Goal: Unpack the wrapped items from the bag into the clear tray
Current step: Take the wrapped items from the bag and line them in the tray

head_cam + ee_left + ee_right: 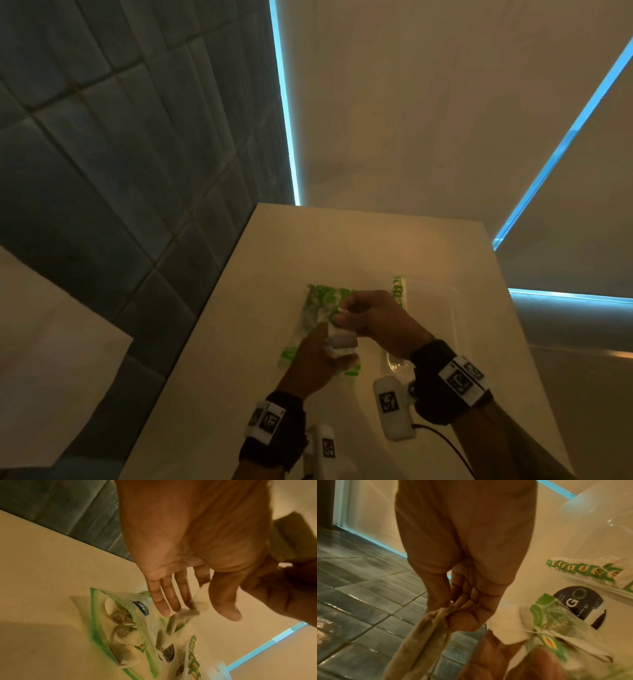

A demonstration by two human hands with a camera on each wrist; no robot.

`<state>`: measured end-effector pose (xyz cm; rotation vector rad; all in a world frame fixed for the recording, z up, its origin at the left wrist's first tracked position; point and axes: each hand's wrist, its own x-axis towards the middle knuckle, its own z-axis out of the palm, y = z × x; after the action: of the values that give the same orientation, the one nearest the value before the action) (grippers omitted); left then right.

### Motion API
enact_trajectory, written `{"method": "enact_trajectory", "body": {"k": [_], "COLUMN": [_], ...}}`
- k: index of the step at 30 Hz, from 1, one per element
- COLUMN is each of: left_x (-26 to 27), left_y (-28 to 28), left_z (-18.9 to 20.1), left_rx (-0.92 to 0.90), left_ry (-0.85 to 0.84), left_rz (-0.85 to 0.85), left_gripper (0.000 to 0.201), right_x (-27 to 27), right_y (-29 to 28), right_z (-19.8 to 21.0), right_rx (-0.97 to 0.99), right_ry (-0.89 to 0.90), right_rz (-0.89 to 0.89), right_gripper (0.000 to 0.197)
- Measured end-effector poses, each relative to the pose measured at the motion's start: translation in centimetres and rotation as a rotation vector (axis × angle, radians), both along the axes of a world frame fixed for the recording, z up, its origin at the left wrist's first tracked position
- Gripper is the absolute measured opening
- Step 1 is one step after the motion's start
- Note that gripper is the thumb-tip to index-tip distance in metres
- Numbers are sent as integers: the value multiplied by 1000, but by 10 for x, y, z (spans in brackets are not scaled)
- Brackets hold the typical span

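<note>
The head view shows both hands meeting over a green-printed clear bag [317,308] on the pale bench [239,325], with the clear tray [442,308] just right of it holding one green-edged wrapped item [398,291] along its left rim. Only the right wrist view shows the right hand [464,588] pinching a pale wrapped item [423,639] between curled fingers. The left wrist view shows the left hand [180,561] with fingers spread and straight above the bag's mouth, where several more wrapped items [123,635] lie inside.
</note>
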<state>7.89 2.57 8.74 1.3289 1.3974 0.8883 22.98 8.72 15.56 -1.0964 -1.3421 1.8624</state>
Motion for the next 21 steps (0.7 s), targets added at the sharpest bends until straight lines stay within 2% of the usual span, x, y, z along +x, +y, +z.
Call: {"method": "enact_trajectory", "body": {"k": [2,6,8,10,15,17,21], "left_x": [7,7,5,4,-8,-12,-16], "left_y": [-1,0,1,0,-2,-2,-2], "left_z": [5,13,15,16,15,14,14], "left_rx": [42,48,-33,-87,-51,-51,-40], "left_ry": [-21,-68,-153,-225,-188,-188,-177], "left_rz": [44,51,99,157,308,332,334], "left_gripper": [21,13,9,9,9,12,13], "right_x": [1,8,12,16,22,24,24], "right_y": [0,1,1,1,0,-1,-3], "right_z": [6,10,11,9,-2,-5,-14], "right_rx": [-13,-48,-86,-105,-121,-121,-107], "right_ry": [31,108,144,172,144,121,63], "right_rz": [29,7,-11,-49,-142,-172,-173], "right_gripper": [13,23,27,25,17,8,7]}}
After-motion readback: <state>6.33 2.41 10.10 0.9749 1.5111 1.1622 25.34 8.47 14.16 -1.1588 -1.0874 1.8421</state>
